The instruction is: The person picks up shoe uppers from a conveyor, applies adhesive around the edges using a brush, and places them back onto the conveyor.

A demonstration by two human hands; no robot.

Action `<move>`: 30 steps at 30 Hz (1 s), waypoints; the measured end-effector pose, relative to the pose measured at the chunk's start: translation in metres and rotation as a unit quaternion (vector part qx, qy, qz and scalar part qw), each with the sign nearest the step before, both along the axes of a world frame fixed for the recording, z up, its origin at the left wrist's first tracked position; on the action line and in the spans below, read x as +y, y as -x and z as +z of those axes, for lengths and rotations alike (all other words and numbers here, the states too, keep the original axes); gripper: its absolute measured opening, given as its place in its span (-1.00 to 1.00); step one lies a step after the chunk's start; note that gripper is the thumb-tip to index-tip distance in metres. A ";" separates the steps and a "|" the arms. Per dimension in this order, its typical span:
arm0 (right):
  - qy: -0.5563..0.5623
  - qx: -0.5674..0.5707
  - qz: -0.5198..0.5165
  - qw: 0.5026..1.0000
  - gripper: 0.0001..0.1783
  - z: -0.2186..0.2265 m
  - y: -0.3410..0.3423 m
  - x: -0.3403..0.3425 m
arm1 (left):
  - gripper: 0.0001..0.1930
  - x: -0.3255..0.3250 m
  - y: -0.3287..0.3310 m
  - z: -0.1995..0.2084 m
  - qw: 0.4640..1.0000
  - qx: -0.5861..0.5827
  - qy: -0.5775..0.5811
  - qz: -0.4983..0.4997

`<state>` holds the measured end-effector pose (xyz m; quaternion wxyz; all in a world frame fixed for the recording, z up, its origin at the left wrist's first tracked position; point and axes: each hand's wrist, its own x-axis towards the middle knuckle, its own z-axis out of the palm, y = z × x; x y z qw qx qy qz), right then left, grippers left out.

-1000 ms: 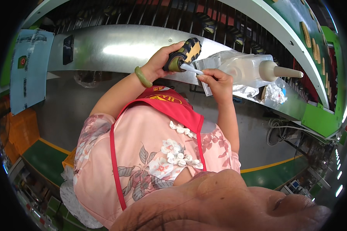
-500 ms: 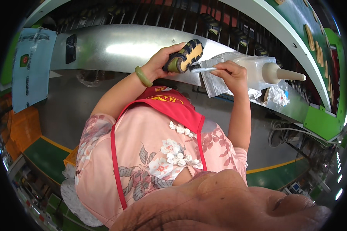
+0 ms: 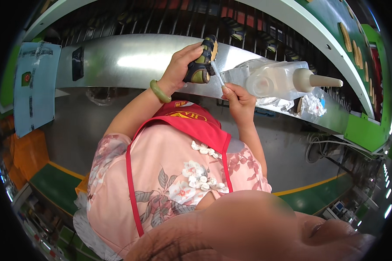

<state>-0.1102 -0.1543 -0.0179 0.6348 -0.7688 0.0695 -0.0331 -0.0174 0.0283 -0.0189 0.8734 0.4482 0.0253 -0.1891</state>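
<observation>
My left hand (image 3: 179, 68), a green bangle on its wrist, grips a small dark blue and olive sandal upper (image 3: 199, 73) with its tan underside turned to the right. Between the thumb and fingers of my right hand (image 3: 241, 99) is a slim white brush (image 3: 217, 73). The brush's far end meets the edge of the tan underside; its tip is too small to make out. Just right of my right hand lies a translucent plastic bottle (image 3: 278, 82) with a beige cone spout pointing right.
A metal ledge (image 3: 104, 61) runs before me, with a dark flat object (image 3: 77, 64) at its left. Beyond it, more sandal uppers (image 3: 235, 31) rest on a barred rack. Tan soles (image 3: 345, 37) lie on a green belt at right. White crumpled material (image 3: 313, 106) sits near the bottle.
The sandal upper has been turned more upright, its underside now facing right. My right hand has moved left and down, and the brush has swung from nearly level to steep.
</observation>
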 end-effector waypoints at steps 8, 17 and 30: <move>0.050 -0.015 -0.037 0.998 -0.85 0.000 -0.005 0.004 | -0.56 -0.001 0.001 -0.009 1.000 -0.019 -0.013 -0.006; 0.056 0.006 -0.041 0.998 -0.83 -0.001 -0.025 0.000 | -0.56 -0.003 0.008 -0.013 0.999 -0.002 -0.021 -0.025; -0.080 -0.023 -0.054 0.995 -0.82 0.027 -0.031 -0.037 | -0.18 0.016 -0.003 0.015 0.991 -0.018 0.072 -0.115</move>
